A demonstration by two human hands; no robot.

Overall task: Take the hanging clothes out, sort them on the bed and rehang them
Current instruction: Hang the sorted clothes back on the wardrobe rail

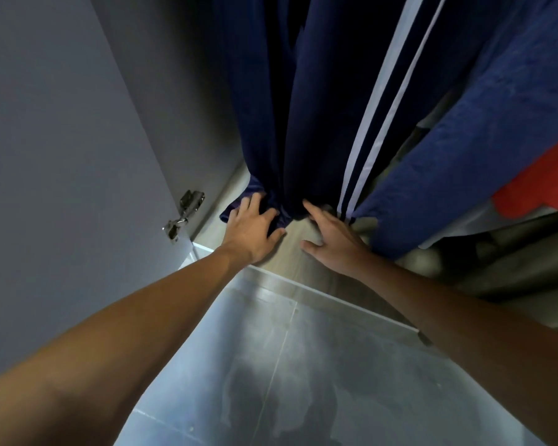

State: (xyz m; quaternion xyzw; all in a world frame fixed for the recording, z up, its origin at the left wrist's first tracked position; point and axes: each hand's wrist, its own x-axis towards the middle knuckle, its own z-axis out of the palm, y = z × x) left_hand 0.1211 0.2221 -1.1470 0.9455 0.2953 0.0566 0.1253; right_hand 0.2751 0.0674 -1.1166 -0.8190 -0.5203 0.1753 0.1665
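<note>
Inside the wardrobe, the dark navy hanging garment (281, 123) drops from twelve o'clock to its hem, where the left hand (252, 228) and right hand (331, 239) press flat, fingers released.

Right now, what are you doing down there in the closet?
A person is reaching both hands to the bottom of dark navy hanging clothes in a wardrobe. The left hand rests on the bunched hem, and the right hand touches it beside the white-striped garment. Nothing has come out yet.
</note>
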